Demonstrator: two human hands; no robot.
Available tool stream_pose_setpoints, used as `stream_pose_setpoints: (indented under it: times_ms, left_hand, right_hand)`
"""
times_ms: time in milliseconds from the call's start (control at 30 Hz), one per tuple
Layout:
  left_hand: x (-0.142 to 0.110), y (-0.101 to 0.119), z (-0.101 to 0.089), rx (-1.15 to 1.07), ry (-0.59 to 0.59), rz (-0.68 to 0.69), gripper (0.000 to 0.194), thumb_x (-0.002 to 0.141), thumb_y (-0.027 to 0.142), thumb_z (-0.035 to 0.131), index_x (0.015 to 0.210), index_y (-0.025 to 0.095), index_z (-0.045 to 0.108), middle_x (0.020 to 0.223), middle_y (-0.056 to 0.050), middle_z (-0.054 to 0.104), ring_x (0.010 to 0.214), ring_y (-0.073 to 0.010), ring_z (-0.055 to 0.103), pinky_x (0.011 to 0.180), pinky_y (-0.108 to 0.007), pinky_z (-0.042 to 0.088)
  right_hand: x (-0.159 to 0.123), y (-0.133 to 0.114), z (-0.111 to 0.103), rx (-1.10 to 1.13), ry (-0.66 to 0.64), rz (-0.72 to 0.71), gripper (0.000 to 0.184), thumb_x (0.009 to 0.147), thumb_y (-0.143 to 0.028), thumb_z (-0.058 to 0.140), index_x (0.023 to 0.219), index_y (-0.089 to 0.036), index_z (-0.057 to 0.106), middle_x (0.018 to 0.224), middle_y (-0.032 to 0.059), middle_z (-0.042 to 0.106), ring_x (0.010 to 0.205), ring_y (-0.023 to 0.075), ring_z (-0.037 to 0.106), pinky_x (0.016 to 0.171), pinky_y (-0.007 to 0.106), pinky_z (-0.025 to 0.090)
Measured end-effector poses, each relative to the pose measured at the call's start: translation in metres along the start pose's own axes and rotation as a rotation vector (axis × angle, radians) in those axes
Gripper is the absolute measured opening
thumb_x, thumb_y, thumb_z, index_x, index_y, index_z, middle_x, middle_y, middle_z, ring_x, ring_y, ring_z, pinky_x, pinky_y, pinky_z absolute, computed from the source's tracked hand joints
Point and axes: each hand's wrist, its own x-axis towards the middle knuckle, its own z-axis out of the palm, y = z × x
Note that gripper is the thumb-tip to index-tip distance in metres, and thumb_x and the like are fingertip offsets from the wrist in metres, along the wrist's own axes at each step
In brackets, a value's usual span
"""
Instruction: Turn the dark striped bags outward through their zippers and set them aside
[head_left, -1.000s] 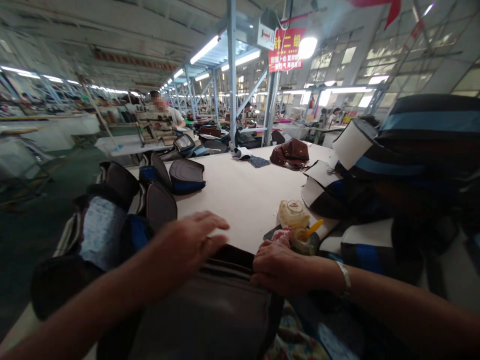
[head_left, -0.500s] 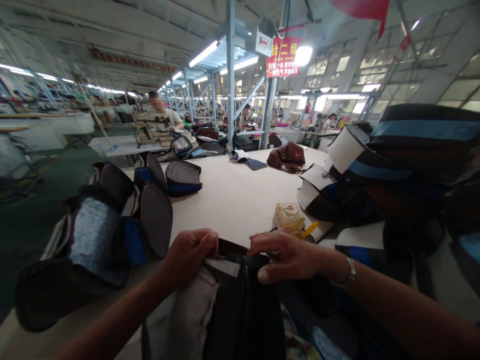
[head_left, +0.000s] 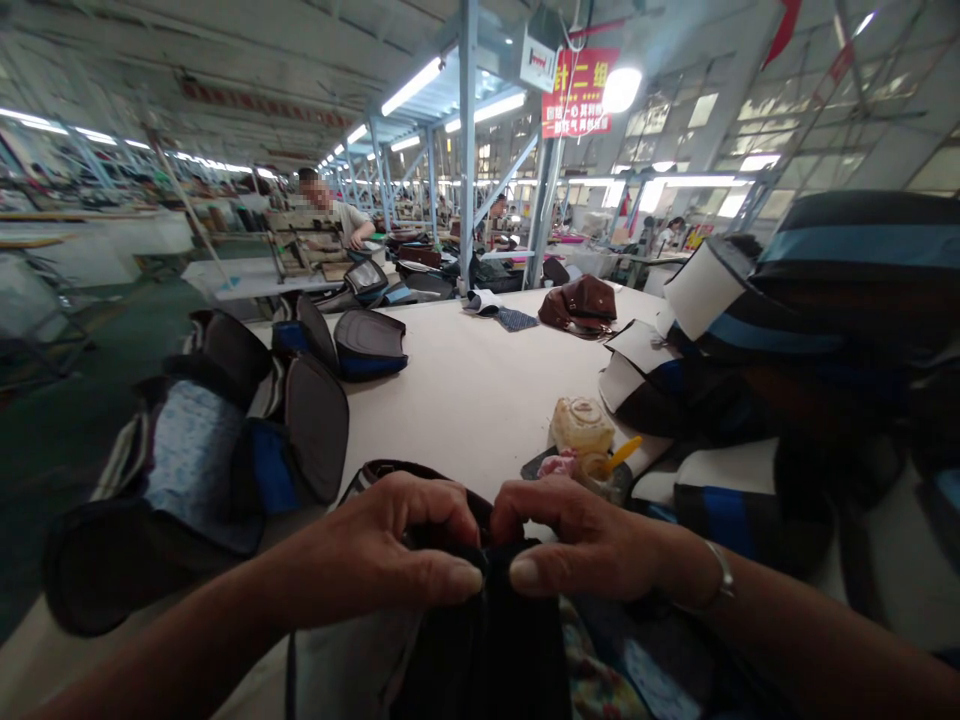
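Both hands are clamping on the black fabric bag (head_left: 487, 650) at the near edge of the pale surface (head_left: 450, 395). The left hand (head_left: 401, 545) is pinching the bag's upper border between thumb and curled fingers, and the right hand (head_left: 574, 540) is gripping the same border just beside it, the two thumbs pointing toward each other with a narrow gap between. A metal bracelet (head_left: 721, 572) is circling the right wrist. Whether the bag's lower part is resting on anything, I cannot tell.

Beyond the right hand, a yellowed plastic container (head_left: 581, 425) is standing near a small pot (head_left: 596, 475), from which a yellow handle (head_left: 624, 453) is leaning out; a pink cloth (head_left: 559, 463) is lying beside the pot. Along the left edge, dark bag pieces with blue panels (head_left: 315, 420) are lying heaped. Black-and-blue bag parts (head_left: 795, 340) are piling high over the right edge. Toward the far edge, a brown leather bag (head_left: 581, 305) is sitting near a patterned fabric piece (head_left: 516, 319). Past that edge, a co-worker (head_left: 349, 220) is standing behind a sewing machine (head_left: 307, 250).
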Motion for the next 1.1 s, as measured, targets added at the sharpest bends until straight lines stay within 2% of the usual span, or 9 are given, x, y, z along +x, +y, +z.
stream_pose_setpoints:
  times_ms: [133, 267, 400, 533, 667, 767, 867, 1000, 1100]
  left_hand:
    - [0.003, 0.002, 0.002, -0.035, -0.021, -0.083, 0.018, 0.079, 0.031, 0.073, 0.08, 0.014, 0.068, 0.082, 0.001, 0.059, 0.071, -0.0132, 0.051, 0.061, -0.025, 0.039]
    - [0.005, 0.002, 0.006, -0.091, 0.015, -0.146, 0.007, 0.072, 0.021, 0.068, 0.075, 0.014, 0.066, 0.077, 0.001, 0.059, 0.067, -0.0129, 0.05, 0.059, -0.025, 0.038]
    - [0.006, 0.001, 0.009, -0.196, 0.018, -0.163, 0.009, 0.07, 0.021, 0.068, 0.072, 0.013, 0.065, 0.072, 0.002, 0.055, 0.064, -0.0117, 0.045, 0.057, -0.025, 0.034]
    - [0.006, -0.001, 0.011, -0.279, 0.036, -0.137, 0.014, 0.068, 0.026, 0.068, 0.07, 0.013, 0.064, 0.069, 0.001, 0.054, 0.063, -0.0122, 0.044, 0.056, -0.026, 0.031]
    - [0.005, -0.001, 0.009, -0.142, 0.029, -0.123, 0.022, 0.072, 0.033, 0.074, 0.075, 0.013, 0.065, 0.073, 0.0, 0.055, 0.066, -0.013, 0.045, 0.058, -0.026, 0.033]
    - [0.005, -0.002, 0.008, -0.134, 0.013, -0.153, 0.018, 0.072, 0.029, 0.074, 0.076, 0.013, 0.065, 0.074, 0.001, 0.056, 0.064, -0.0121, 0.045, 0.057, -0.025, 0.033]
    - [0.006, -0.003, 0.007, -0.184, -0.011, -0.166, 0.012, 0.072, 0.024, 0.07, 0.075, 0.013, 0.065, 0.072, 0.002, 0.055, 0.062, -0.0109, 0.043, 0.054, -0.025, 0.031]
    - [0.008, -0.004, 0.008, -0.199, 0.013, -0.162, 0.011, 0.069, 0.022, 0.069, 0.071, 0.013, 0.063, 0.071, 0.002, 0.054, 0.062, -0.0112, 0.043, 0.055, -0.025, 0.03]
    - [0.008, -0.004, 0.009, -0.162, 0.03, -0.165, 0.011, 0.07, 0.023, 0.069, 0.072, 0.014, 0.063, 0.071, 0.002, 0.053, 0.063, -0.0115, 0.043, 0.056, -0.026, 0.031]
  right_hand:
    - [0.004, -0.007, 0.002, -0.005, -0.005, 0.02, 0.03, 0.084, -0.042, 0.076, 0.091, -0.016, 0.064, 0.076, -0.0036, 0.053, 0.069, 0.0099, 0.041, 0.065, 0.021, 0.039]
    - [0.006, -0.008, 0.009, -0.003, 0.033, 0.03, 0.033, 0.08, -0.041, 0.079, 0.094, -0.016, 0.064, 0.083, -0.0019, 0.056, 0.076, 0.0113, 0.045, 0.069, 0.023, 0.041]
    - [0.006, -0.005, 0.015, 0.093, 0.059, 0.106, 0.03, 0.081, -0.039, 0.076, 0.093, -0.014, 0.063, 0.08, -0.0025, 0.056, 0.072, 0.0103, 0.046, 0.065, 0.022, 0.039]
    - [0.006, 0.002, 0.021, 0.197, 0.09, 0.088, 0.026, 0.082, -0.035, 0.074, 0.091, -0.014, 0.063, 0.08, -0.0012, 0.058, 0.071, 0.0101, 0.047, 0.063, 0.022, 0.039]
    - [0.007, 0.007, 0.026, 0.281, 0.104, 0.129, 0.023, 0.081, -0.031, 0.075, 0.087, -0.014, 0.061, 0.076, -0.0035, 0.054, 0.066, 0.0081, 0.043, 0.058, 0.021, 0.035]
    - [0.006, 0.005, 0.026, 0.356, 0.095, 0.145, 0.022, 0.079, -0.03, 0.075, 0.087, -0.015, 0.061, 0.075, -0.0046, 0.051, 0.065, 0.0073, 0.04, 0.057, 0.02, 0.034]
    - [0.005, 0.001, 0.024, 0.286, 0.109, 0.137, 0.026, 0.078, -0.035, 0.075, 0.089, -0.015, 0.063, 0.076, -0.0033, 0.053, 0.068, 0.0094, 0.043, 0.059, 0.022, 0.034]
    - [0.006, -0.002, 0.028, 0.145, 0.191, 0.171, 0.032, 0.074, -0.041, 0.078, 0.088, -0.015, 0.064, 0.074, -0.0026, 0.053, 0.071, 0.0112, 0.043, 0.061, 0.023, 0.035]
    - [0.008, 0.001, 0.034, 0.232, 0.216, 0.247, 0.03, 0.073, -0.038, 0.077, 0.084, -0.016, 0.061, 0.069, -0.004, 0.05, 0.063, 0.0091, 0.039, 0.054, 0.022, 0.03]
